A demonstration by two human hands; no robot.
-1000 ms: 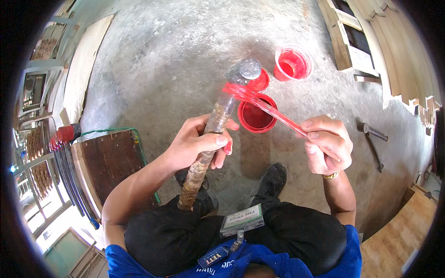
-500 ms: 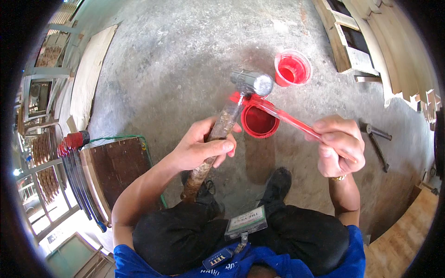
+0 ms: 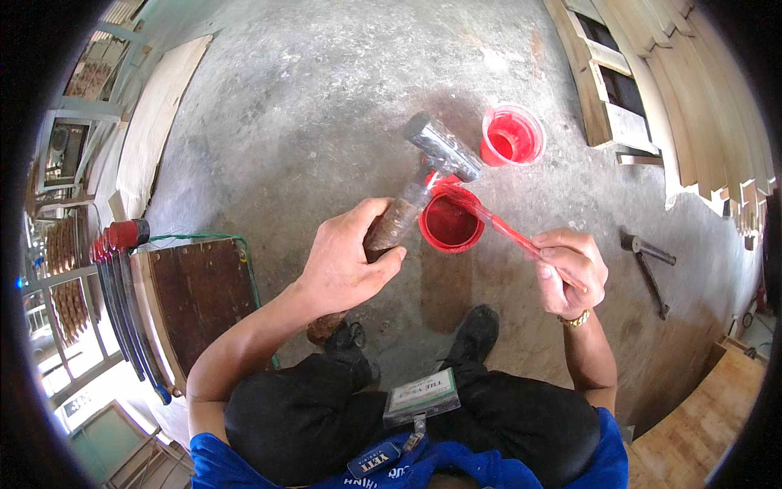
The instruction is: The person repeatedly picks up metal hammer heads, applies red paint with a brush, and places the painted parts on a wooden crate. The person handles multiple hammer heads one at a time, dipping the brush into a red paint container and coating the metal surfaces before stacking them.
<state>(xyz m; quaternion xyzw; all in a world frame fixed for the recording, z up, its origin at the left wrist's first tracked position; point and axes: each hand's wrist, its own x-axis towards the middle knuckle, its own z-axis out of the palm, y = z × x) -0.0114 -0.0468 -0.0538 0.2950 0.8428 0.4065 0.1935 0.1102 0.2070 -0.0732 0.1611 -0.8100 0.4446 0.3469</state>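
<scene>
My left hand (image 3: 346, 254) is wrapped round the worn brown handle of a hammer (image 3: 444, 147), whose grey metal head points away from me. In my right hand (image 3: 573, 273) is a red-handled paintbrush (image 3: 511, 234), pinched near its end. Its red bristles touch the hammer's neck just below the head, where wet red paint shows. Below the brush tip stands an open pot of red paint (image 3: 450, 246) on the concrete floor. Beyond it is a clear plastic cup (image 3: 529, 155) smeared red inside.
At left, several long-handled tools with red heads (image 3: 124, 236) lean by a brown wooden box (image 3: 199, 297). Another hammer (image 3: 652, 269) lies on the floor at right. Stacked boards (image 3: 709, 98) stand at far right, and a wooden panel (image 3: 700, 420) is at lower right.
The hammer has turned in my left hand, so its head now shows lengthwise. My right hand has shifted left and slightly down with the brush.
</scene>
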